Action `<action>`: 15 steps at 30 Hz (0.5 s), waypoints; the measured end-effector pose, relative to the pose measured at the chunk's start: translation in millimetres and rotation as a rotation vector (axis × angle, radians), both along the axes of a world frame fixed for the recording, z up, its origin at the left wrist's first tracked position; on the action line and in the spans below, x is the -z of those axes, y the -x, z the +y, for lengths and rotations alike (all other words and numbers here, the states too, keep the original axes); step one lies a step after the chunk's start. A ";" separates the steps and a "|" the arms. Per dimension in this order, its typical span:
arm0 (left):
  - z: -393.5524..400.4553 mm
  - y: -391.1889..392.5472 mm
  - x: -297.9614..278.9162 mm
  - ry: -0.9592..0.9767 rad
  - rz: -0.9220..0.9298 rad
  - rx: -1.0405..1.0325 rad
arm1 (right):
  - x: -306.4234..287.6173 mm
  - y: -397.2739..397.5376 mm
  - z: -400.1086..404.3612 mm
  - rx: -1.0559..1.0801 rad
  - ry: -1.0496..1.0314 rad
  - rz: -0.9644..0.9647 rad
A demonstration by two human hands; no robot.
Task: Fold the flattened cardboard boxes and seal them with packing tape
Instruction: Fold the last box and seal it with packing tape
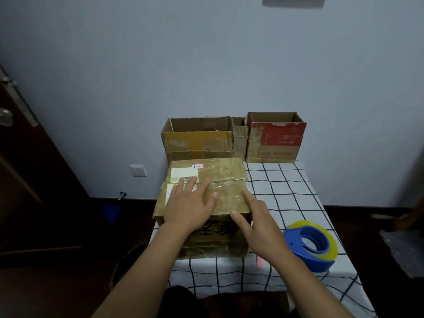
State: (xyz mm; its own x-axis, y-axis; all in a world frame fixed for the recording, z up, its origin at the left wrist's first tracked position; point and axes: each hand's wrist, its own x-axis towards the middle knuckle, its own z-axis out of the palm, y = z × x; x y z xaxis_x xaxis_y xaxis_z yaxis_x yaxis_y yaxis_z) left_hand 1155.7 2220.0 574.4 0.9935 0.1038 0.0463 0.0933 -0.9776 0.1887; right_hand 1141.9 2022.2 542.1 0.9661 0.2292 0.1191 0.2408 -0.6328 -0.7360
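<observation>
A closed brown cardboard box (pixel 226 177) with glossy tape over its top flaps and paper labels stands on the near left of the table. My left hand (pixel 189 203) lies flat on its top, fingers spread and straight. My right hand (pixel 257 228) is at the box's near right corner, fingers straight, thumb by the front edge. A blue tape dispenser (pixel 313 245) with a yellowish tape roll sits on the cloth to the right of the box, apart from both hands.
The table wears a white cloth with a black grid (pixel 286 191). Against the wall stand an open brown box (pixel 197 138), a narrow small box (pixel 239 138) and an open red-and-brown box (pixel 275 138). A dark door (pixel 27 171) is at left. A pink slip (pixel 260 262) lies near the front.
</observation>
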 end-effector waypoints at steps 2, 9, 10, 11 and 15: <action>-0.1 0.9 0.2 -0.011 -0.013 0.003 | 6.2 -2.7 -24.3 0.046 -0.100 -0.009; -1.5 -1.3 -1.9 -0.017 -0.016 -0.015 | 64.0 -16.0 -125.4 0.222 0.467 0.064; -1.8 -1.8 -2.1 -0.018 -0.015 -0.017 | 71.5 -16.0 -132.5 0.189 0.557 0.122; -2.4 -1.9 -2.2 -0.020 -0.014 -0.018 | 78.6 -15.8 -138.2 0.165 0.614 0.177; -3.4 -3.0 -2.9 -0.023 -0.001 -0.018 | 94.9 -14.1 -148.9 0.144 0.720 0.274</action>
State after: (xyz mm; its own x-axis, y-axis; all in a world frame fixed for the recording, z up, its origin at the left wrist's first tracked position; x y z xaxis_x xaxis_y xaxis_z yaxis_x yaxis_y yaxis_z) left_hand 1158.7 2216.6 577.3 0.9914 0.1210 0.0494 0.1113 -0.9798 0.1660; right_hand 1156.0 1873.2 447.2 0.9655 0.0298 -0.2585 -0.0106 -0.9881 -0.1535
